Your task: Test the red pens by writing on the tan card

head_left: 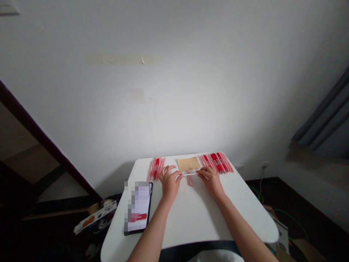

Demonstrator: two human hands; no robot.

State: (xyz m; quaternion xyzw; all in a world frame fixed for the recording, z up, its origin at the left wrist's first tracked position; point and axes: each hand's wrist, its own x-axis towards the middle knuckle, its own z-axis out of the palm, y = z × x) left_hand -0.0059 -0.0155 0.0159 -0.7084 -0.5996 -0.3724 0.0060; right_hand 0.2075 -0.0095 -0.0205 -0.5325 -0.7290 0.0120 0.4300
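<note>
My left hand (170,180) pinches one end of a thin white rod (189,174), which looks like a pen refill. On its other end my right hand (211,179) is closed too, so the rod lies level between both hands. Just below the rod a short pink pen part (190,182) rests on the table. Beyond my left hand lies a small group of pink and red pens (156,168). To the right of my right hand is a larger row of pink and red pens (218,162).
A tan sheet of paper (188,163) lies at the back of the white table (196,214), which stands against the wall. At the table's left side is a phone (140,207) with its screen lit. Boxes and green cables (257,194) are on the floor around.
</note>
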